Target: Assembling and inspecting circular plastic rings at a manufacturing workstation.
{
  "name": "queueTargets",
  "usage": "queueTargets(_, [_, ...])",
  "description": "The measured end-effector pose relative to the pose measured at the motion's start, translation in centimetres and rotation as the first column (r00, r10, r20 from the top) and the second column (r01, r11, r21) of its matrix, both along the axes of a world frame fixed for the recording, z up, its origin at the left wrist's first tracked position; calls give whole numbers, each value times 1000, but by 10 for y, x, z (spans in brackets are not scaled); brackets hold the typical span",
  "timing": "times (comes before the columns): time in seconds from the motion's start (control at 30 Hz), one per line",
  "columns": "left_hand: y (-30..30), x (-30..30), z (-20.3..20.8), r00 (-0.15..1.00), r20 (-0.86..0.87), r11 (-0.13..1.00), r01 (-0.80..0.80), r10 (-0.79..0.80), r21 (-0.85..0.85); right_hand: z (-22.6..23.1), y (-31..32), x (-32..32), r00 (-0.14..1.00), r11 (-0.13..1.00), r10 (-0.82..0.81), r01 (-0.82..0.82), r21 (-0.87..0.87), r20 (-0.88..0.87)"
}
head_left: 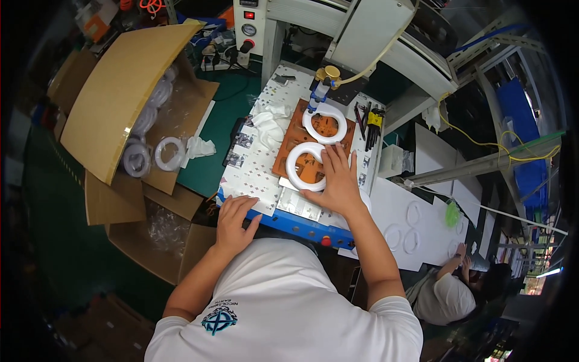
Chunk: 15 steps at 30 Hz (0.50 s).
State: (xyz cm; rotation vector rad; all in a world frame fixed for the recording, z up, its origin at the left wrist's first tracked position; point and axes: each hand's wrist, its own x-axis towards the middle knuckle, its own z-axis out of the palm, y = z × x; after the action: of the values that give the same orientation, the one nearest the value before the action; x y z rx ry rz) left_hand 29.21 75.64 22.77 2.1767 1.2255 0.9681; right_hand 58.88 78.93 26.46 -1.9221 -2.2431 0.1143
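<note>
1. Workshop bench (259, 175), its blue front edge nearest: left hand (234, 218) lies flat there, fingers spread, holding nothing
2. Right hand (338, 181) presses open-palmed on the near ring (297, 166), seated on the brown jig (295, 130)
3. Far ring (324, 123) sits beyond, under the nozzle (322, 84); both appear loaded
4. More rings wait in the box (151, 145)

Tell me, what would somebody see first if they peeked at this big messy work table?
Two white rings on an orange-brown plate in the middle of the bench catch the eye first, with the right hand pressing on the nearer ring. The left hand rests on the bench's front edge. At the left, an open cardboard box holds more white rings in clear plastic.
</note>
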Motion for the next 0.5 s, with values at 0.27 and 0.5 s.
queueTargets(0.27, [-5, 8, 5, 998, 34, 998, 56, -56, 15, 17, -1, 0, 999, 1000, 10, -10, -16, 42])
queueTargets(0.5, [-8, 11, 3, 994, 25, 994, 109, -110, 24, 16, -2, 8, 994, 996, 91, -90, -9, 57])
